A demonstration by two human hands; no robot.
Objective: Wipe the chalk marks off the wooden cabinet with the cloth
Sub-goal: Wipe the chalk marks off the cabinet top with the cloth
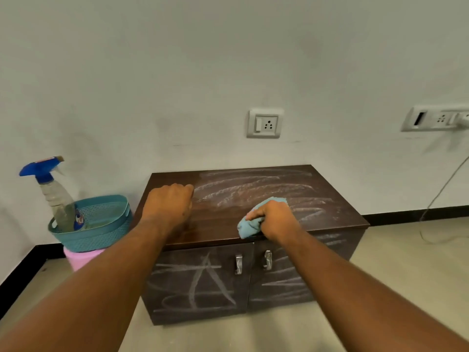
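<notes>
My forearms fill the bottom of the view, reaching up toward the cabinet (253, 224) at 12 o'clock. My right hand (275, 219) is clenched around the cloth (247, 226), a bunched blue wad pressed on the cabinet top near its front edge, just above the door handles (238, 264). My left hand (168, 203) rests on the top at the cloth's 9 o'clock, fingers curled under in a loose fist, holding nothing, bracing me.

The chalk (253, 189) lies in smeared white streaks from the cloth's 12 o'clock round to its 3 o'clock, covering the back and right of the top. The left part under my left hand looks clean and dark. More chalk lines cross both doors (200, 283) below, untouched. I judge the job is early: a part of the top done, the rest and the front to go.

What worries me: the cloth is wadded small, so dry strokes may only smear dust about instead of lifting it. It sits close to the front edge, so a pull toward me could slip off the lip. The spray bottle (59, 199) leans in the basket (101, 224) at 9 o'clock, beside the cabinet; a wide left elbow could tip it.
</notes>
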